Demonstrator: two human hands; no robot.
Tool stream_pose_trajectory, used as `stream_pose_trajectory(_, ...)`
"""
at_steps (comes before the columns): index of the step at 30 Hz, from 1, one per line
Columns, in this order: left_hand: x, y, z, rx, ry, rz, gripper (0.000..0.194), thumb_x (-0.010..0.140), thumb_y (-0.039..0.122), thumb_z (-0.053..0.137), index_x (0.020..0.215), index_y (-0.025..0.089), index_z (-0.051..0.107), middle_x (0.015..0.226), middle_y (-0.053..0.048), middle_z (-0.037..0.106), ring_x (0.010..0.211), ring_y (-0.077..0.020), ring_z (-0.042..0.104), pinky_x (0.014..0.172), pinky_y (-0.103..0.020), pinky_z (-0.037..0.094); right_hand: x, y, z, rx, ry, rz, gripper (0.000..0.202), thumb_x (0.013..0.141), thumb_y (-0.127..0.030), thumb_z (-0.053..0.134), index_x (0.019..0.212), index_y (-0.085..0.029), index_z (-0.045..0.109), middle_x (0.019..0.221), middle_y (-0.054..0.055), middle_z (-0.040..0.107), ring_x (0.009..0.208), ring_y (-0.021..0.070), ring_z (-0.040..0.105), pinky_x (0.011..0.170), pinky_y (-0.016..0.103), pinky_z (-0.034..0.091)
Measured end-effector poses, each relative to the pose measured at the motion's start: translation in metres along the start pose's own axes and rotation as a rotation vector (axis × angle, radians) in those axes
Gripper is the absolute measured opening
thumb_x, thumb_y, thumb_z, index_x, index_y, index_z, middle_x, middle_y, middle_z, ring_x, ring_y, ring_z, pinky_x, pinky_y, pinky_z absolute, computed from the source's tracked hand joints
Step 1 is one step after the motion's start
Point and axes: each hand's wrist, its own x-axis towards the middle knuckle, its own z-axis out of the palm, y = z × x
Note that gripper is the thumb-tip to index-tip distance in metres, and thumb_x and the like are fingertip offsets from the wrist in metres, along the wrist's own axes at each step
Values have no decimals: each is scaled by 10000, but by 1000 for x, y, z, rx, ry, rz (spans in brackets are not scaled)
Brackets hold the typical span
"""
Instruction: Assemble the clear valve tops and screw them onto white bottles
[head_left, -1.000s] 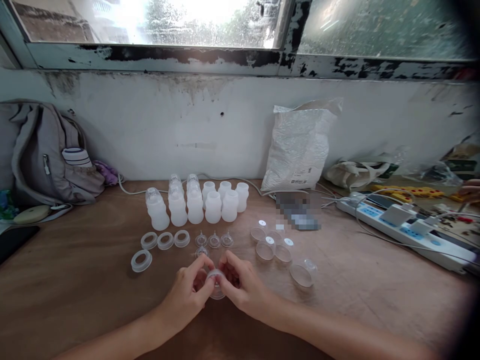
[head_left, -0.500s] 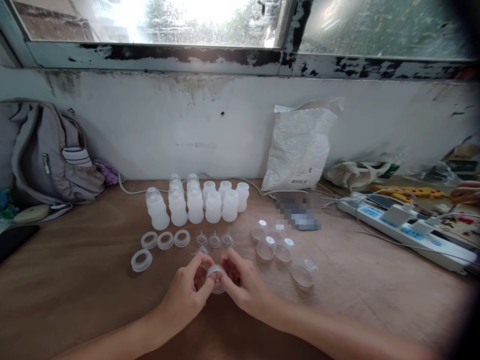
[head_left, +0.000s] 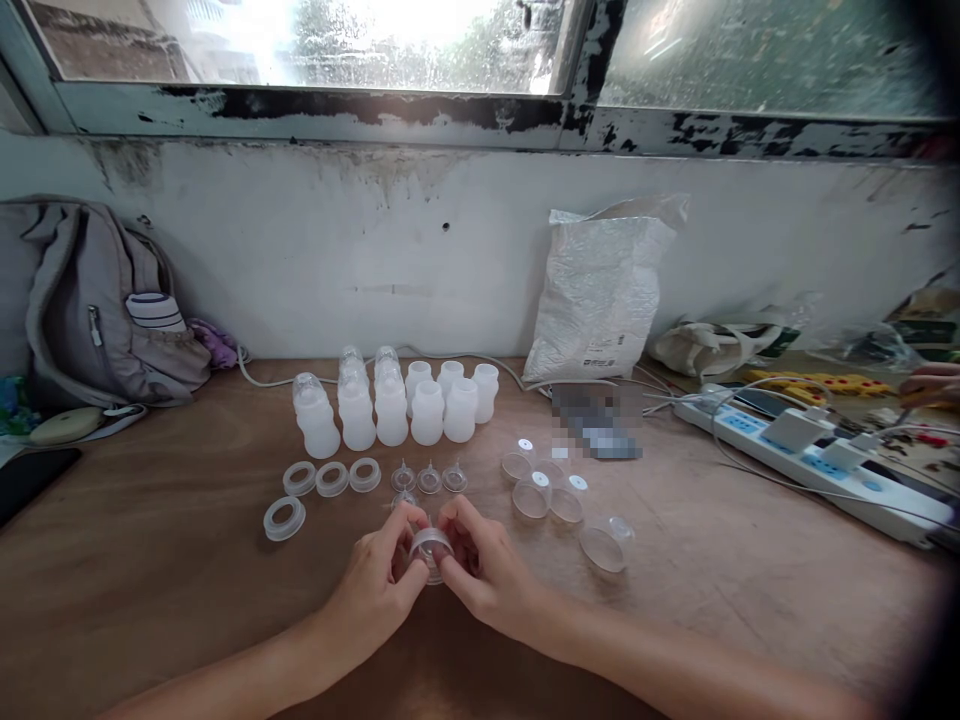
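Note:
Between my left hand (head_left: pixel 386 570) and my right hand (head_left: pixel 480 565) is a translucent bottle collar ring (head_left: pixel 430 537), gripped at its two sides by fingertips and thumbs. A clear nipple (head_left: pixel 433 576) shows below the ring, partly covered by my thumbs; whether it sits inside the ring I cannot tell. Just beyond my fingers stand several clear nipples (head_left: pixel 429 480) on their bases. To their left lie several loose collar rings (head_left: pixel 331 480). Several clear dome caps (head_left: pixel 531 498) rest on their sides to the right.
White baby bottles (head_left: pixel 358 420) stand at the back, some capped. Behind, a silver bubble mailer (head_left: pixel 596 290) leans on the wall. A power strip (head_left: pixel 817 460) with cables lies right, near another person's hand (head_left: pixel 930 383). A grey backpack (head_left: pixel 105 300) is at left.
The collar ring between my fingers has tilted, so more of its band shows now. My hands have barely shifted. Everything else on the table stays in place.

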Motion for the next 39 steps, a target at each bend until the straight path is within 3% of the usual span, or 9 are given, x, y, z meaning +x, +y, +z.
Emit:
stream_pose_trajectory(6,-2,-1,-1,-33,-20,24,80,814,217,386,813,201,465,583,50,436,518,-93,408,493,-190,313,0,-1,0,-30,32,-14,122,716,-126,474,705,-198,376,575,-60,408,494,72,357,460,192,290)
stream_pose_trajectory(11,-2,-1,-1,18,-27,52,62,791,162,400,775,198,448,586,60,449,512,-82,385,515,-188,306,1,3,2,-29,9,-14,115,733,-144,483,699,-193,385,566,-62,402,493,70,358,461,192,288)
stream_pose_trajectory(18,0,-2,1,0,-27,-8,35,762,220,464,780,199,442,541,68,426,485,-88,368,471,-184,286,0,-5,-5,47,-56,-7,67,796,-218,475,759,-174,442,602,-42,439,508,72,374,456,191,309)
stream_pose_trajectory(27,0,-5,0,9,-45,11,100,692,112,432,732,200,404,568,68,413,508,-87,354,480,-189,272,-6,-10,-10,23,-140,-88,117,802,-252,440,848,-161,497,670,6,504,544,95,440,482,208,371)
stream_pose_trajectory(33,0,-6,1,34,-54,26,169,623,53,415,718,193,409,581,71,425,521,-82,363,494,-194,267,-11,-12,-8,-13,-114,-189,124,776,-215,430,869,-161,490,638,5,508,523,100,456,499,220,404)
stream_pose_trajectory(39,3,-12,1,-105,-37,-11,151,667,76,462,755,194,428,576,79,407,529,-74,369,478,-173,294,-14,-15,-11,-6,-107,-206,170,778,-199,428,921,-158,511,670,16,515,549,106,472,515,230,416)
